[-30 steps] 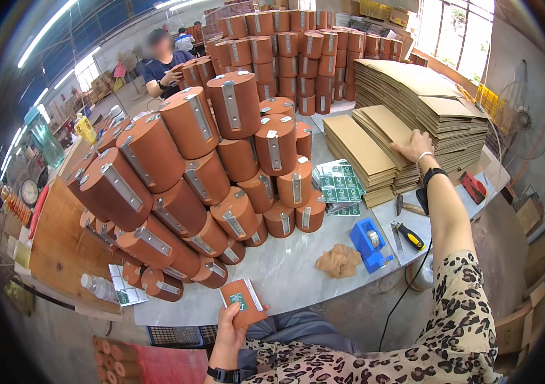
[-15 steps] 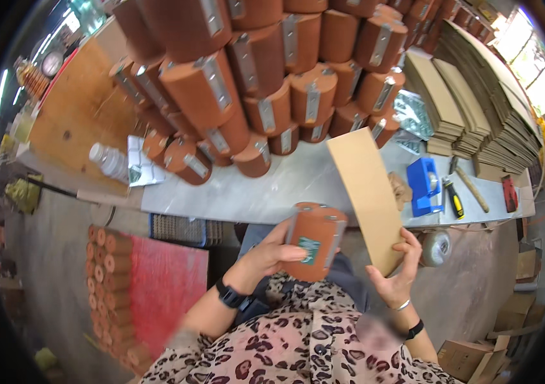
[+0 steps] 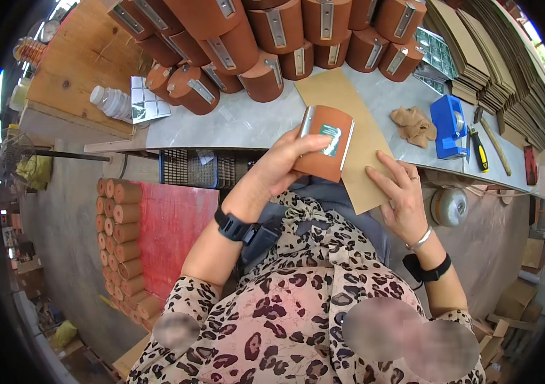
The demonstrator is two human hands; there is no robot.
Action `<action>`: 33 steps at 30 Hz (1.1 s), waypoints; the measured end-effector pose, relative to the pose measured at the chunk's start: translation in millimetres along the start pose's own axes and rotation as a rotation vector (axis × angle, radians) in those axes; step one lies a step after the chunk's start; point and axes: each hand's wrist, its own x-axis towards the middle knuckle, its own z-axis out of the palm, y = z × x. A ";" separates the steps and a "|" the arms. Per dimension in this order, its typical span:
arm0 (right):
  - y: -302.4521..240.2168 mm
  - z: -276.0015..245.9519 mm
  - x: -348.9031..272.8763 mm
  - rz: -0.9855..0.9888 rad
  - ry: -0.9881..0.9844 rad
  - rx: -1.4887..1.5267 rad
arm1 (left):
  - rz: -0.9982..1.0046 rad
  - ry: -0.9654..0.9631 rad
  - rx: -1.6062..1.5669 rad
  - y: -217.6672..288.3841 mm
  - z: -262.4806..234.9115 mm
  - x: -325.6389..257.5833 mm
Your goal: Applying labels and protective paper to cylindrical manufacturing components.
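Note:
My left hand (image 3: 283, 157) grips a reddish-brown cylinder-shaped piece (image 3: 327, 163) with metal strips along its sides. Its thumb lies on the green label (image 3: 328, 136) on the front; the fingers behind are hidden. Under and beside that piece, a long tan cardboard sheet (image 3: 359, 137) slants across the table, its near end past the front edge. On the sheet's right side rests my right hand (image 3: 400, 195), fingers spread on its surface and nothing wrapped in them. Similar reddish-brown cylinders (image 3: 325, 22) with metal strips are piled at the back of the table.
On the grey table (image 3: 234, 128) lie crumpled brown paper (image 3: 413, 126), a blue tape dispenser (image 3: 449, 128), a yellow-black screwdriver (image 3: 479, 151) and a hammer (image 3: 496, 144). Flat cardboard (image 3: 461, 48) is stacked at back right. Brown rolls (image 3: 122, 233) stand beside a red board (image 3: 176, 240) at left.
Both hands have moved up and away from my body. The cardboard sheet, raised before, now lies over the table's front, with my right fingers spread on it. The left hand still holds the cylinder.

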 end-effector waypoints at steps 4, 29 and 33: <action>0.3 17.7 3.4 0.028 0.103 0.075 | 0.504 0.311 1.143 15.9 18.5 -9.5; 2.5 14.3 11.0 0.082 0.056 0.118 | 0.261 0.220 1.503 24.8 44.7 53.9; 3.6 15.3 12.6 0.071 0.051 0.118 | 0.335 0.220 1.512 23.9 40.8 55.7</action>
